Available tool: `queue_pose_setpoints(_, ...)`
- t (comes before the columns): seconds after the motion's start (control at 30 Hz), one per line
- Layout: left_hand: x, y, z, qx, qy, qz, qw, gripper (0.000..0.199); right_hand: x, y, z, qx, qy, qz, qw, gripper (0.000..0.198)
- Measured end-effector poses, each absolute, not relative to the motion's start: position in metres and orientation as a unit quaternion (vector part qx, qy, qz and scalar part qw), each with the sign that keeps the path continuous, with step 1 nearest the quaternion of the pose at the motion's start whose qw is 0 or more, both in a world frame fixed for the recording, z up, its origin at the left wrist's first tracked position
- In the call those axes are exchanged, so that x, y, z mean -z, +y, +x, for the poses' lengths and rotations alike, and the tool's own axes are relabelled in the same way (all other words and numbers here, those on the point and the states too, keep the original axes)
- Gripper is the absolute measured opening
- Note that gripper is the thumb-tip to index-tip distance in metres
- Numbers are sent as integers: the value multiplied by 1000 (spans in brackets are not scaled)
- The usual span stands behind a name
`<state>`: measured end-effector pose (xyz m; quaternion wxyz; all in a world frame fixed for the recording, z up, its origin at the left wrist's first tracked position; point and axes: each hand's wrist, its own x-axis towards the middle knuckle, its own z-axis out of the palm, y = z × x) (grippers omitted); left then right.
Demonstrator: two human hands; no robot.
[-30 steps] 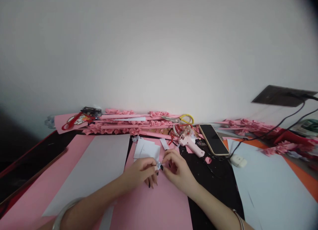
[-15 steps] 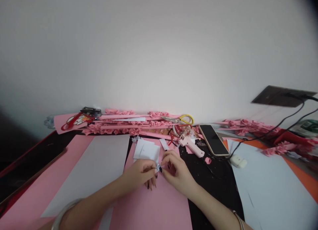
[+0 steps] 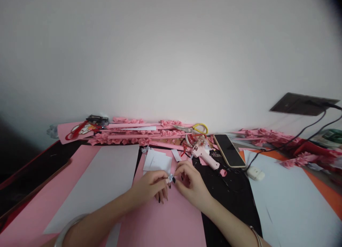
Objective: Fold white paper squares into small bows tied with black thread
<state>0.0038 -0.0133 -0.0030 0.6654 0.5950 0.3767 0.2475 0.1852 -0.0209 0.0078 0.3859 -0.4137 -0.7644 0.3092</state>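
Fingers (image 3: pixel 161 174) of the left hand (image 3: pixel 148 186) pinch, with almost no gap, a small curled pale paper piece (image 3: pixel 171 177); the right hand (image 3: pixel 194 187) nips its three-o'clock side just as tightly. It sits between both hands over a large pink paper sheet (image 3: pixel 162 222), at about five o'clock from some square white paper slips (image 3: pixel 161 164). Squeezing too hard could crush or tear such thin paper; a slackened pinch could let the curl unwind. A careless right-hand swing towards one o'clock could knock the pale-pink plastic glue gun (image 3: pixel 207 158).

Probably paper (image 3: pixel 171 177) between both hands (image 3: pixel 150 184) (image 3: pixel 191 184)
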Motion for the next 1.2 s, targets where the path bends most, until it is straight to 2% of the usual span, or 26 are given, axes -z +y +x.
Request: queue_pose_setpoints(1.2, 3, -15, 8, -239, 413, 628, 615, 12, -8, -24, 183, -319, -773, -401, 373, 23)
